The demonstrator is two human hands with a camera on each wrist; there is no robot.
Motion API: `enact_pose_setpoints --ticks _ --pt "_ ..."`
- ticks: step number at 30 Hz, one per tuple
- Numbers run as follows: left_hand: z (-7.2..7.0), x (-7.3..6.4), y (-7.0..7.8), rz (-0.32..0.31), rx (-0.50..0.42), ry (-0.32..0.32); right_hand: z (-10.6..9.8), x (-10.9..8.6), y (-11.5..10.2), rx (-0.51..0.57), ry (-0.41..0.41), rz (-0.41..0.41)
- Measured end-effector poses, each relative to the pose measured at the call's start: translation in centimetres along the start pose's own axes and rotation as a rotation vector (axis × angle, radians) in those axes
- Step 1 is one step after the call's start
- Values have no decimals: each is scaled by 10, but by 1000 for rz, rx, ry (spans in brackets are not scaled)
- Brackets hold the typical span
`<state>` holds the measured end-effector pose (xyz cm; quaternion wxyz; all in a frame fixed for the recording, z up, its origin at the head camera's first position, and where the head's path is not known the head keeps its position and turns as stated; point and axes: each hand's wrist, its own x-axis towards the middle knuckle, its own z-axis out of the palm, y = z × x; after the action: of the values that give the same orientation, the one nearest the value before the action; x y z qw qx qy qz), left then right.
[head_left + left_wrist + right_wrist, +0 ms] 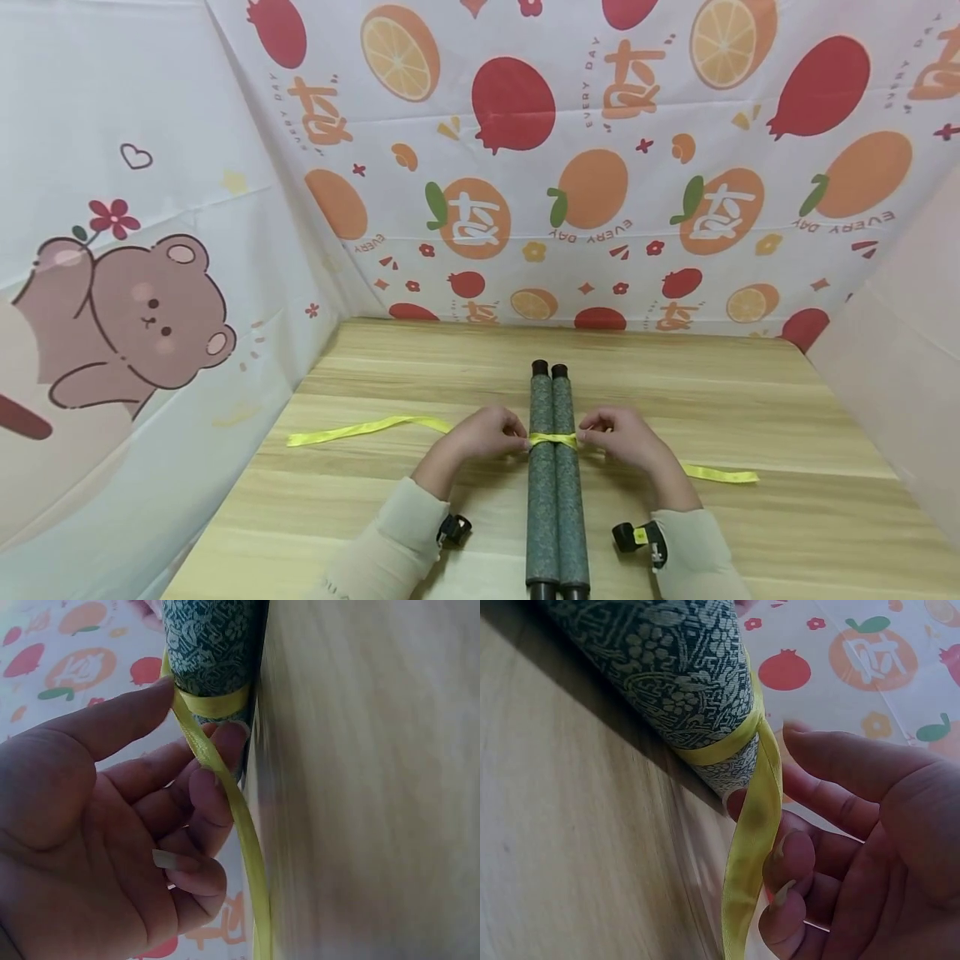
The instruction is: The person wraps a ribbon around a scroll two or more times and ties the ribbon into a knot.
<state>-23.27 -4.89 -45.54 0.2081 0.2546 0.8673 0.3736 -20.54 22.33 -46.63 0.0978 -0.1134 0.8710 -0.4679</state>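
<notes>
Two rolled scrolls, a left scroll (pixel 542 508) and a right scroll (pixel 572 508), lie side by side with dark end knobs. Their green covering has a pale floral pattern. A yellow ribbon (pixel 553 438) wraps both around the middle, its strands crossing on top. At the left side, my left hand (pixel 486 433) pinches the ribbon (pixel 196 739) close to the roll, thumb against its edge. On the opposite side, my right hand (pixel 626 435) has its fingers curled at the other ribbon length (pixel 751 840), the index fingertip behind it. The right thumb stands slightly apart from the ribbon.
The scrolls lie on a light wood-grain table (pixel 360 517). One ribbon tail (pixel 360 431) stretches left across it, and another tail (pixel 722 475) shows beyond the right forearm. A fruit-print cloth (pixel 517 242) hangs behind; a bear-print cloth (pixel 150 317) hangs at left.
</notes>
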Motion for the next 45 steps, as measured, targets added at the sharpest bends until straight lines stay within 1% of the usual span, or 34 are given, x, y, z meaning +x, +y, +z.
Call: enact_pose_setpoints --ticks 2,4,8,10,12,16,18,22,25,26,29,31,33,35,38,41,45 --pt "0 -3 1 -26 2 -17 1 1 -1 -1 2 16" --pt "-1 -7 2 -36 6 -30 1 1 -1 -8 9 31" --pt "-5 -12 4 -31 16 -48 1 1 -1 -34 16 38" --pt "-6 -13 3 -22 -4 -57 1 1 0 -45 12 35" --pt "-7 -12 0 -7 -42 -63 1 0 2 -51 2 32" --pt "-9 -9 -10 21 -194 -69 0 -1 4 -64 -13 27" --pt "-10 -7 -13 32 -305 -71 0 -2 5 -70 -10 31" --pt "-11 -5 -16 23 -536 -71 -1 -2 6 -76 4 41" --pt "-9 -2 -17 31 -674 -58 -1 -2 6 -78 11 45" --pt "-8 -1 -17 41 -712 -56 -1 -2 6 -78 12 44" --pt "-3 3 -17 73 -777 -48 0 -2 6 -80 15 39" --pt "1 6 -15 84 -796 -43 0 -1 7 -85 14 31" --pt "5 7 -14 97 -774 -19 0 -1 8 -95 13 19" --pt "9 8 -12 107 -744 20 1 -1 9 -115 9 3" --pt "13 8 -10 101 -694 96 0 -2 11 -156 12 5" --pt "15 9 -7 80 -661 153 -1 -5 12 -207 32 47" --pt "18 8 -2 51 -638 201 -4 -8 12 -270 62 120"
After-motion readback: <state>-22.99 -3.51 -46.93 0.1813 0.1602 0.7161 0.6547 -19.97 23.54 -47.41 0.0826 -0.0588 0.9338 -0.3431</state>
